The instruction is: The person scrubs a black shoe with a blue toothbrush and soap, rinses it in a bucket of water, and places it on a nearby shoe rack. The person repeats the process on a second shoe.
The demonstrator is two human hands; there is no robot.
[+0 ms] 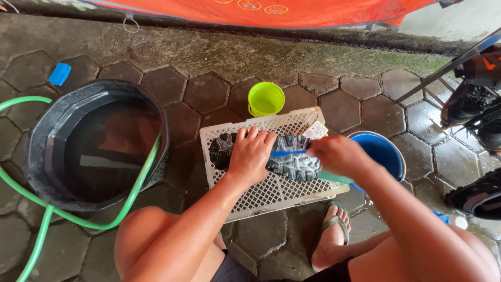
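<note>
- A green hose (31, 245) curls along the wet paving at the far left and loops over the near rim of the tub.
- A small blue block (59, 73) lies on the stones beyond the tub, well apart from the hands.
- The black tub (39, 172) stands left of the crate, filled with dark water.
- A lime-green cup (265, 98) stands just behind the crate's far edge.
- The white crate (271, 196) lies upside down on the paving in front of the person, its lattice facing up.
- The shoe (293, 163) lies on the crate, sole up, its grey tread showing; its heel end pokes out left of the left hand.
- The left hand (251, 155) presses down on the shoe from above, fingers curled over its far edge, holding it firmly against the crate.
- A small pale sponge with coloured dots (315, 130) rests on the crate's far right corner.
- The right hand (338, 154) hovers over the toe end of the shoe, fingers closed around a brush.
- The brush (288, 153) has a blue handle that lies across the sole, reaching from the right hand towards the left.
- A blue bucket (385, 151) stands right of the crate, partly hidden by the right forearm.
- A foot in a green sandal (333, 223) rests on the stones just below the crate's near right corner.
- Dark shoes (472, 104) sit at the far right by a metal frame, well apart from the crate.
- An orange cloth (271, 11) stretches across the top of the scene.
</note>
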